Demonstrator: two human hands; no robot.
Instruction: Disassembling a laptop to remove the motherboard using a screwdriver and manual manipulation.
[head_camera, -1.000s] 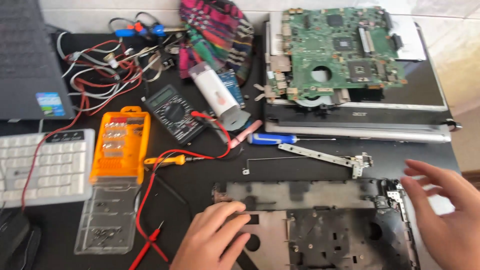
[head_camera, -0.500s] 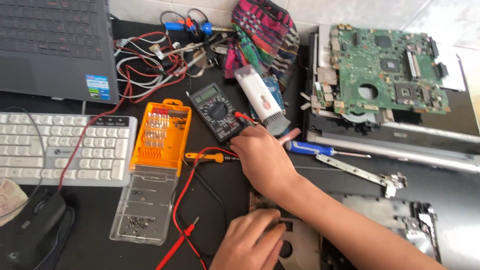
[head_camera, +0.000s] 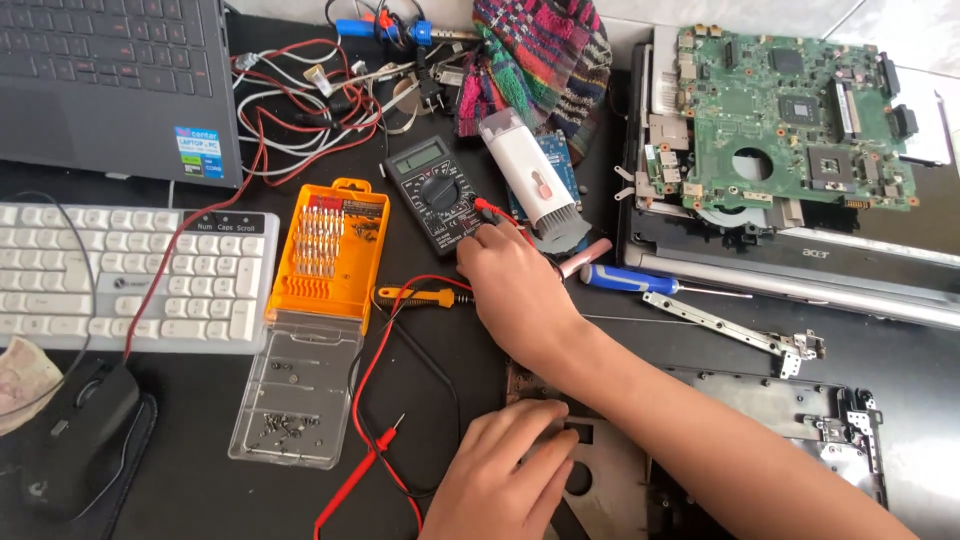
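Observation:
My right hand (head_camera: 515, 285) reaches across to the left. Its curled fingers lie over the lower right corner of a black multimeter (head_camera: 432, 190) and hide the shaft end of an orange-handled screwdriver (head_camera: 415, 296). Whether it grips the screwdriver is hidden. My left hand (head_camera: 500, 475) rests flat, palm down, on the dark laptop bottom case (head_camera: 800, 420) at the near edge and holds nothing. The multimeter's red lead (head_camera: 375, 450) loops over the table between the two hands.
An orange bit case (head_camera: 330, 250) with its clear lid (head_camera: 295, 395) open lies to the left, beside a white keyboard (head_camera: 130, 275) and a black mouse (head_camera: 75, 430). A blue screwdriver (head_camera: 630, 280), a metal hinge (head_camera: 740, 335), a green motherboard (head_camera: 790, 115) and a laptop (head_camera: 110, 80) lie around.
My right hand has swung from the right side of the case across to the orange screwdriver and the multimeter. The view has shifted left. My left hand has stayed on the case.

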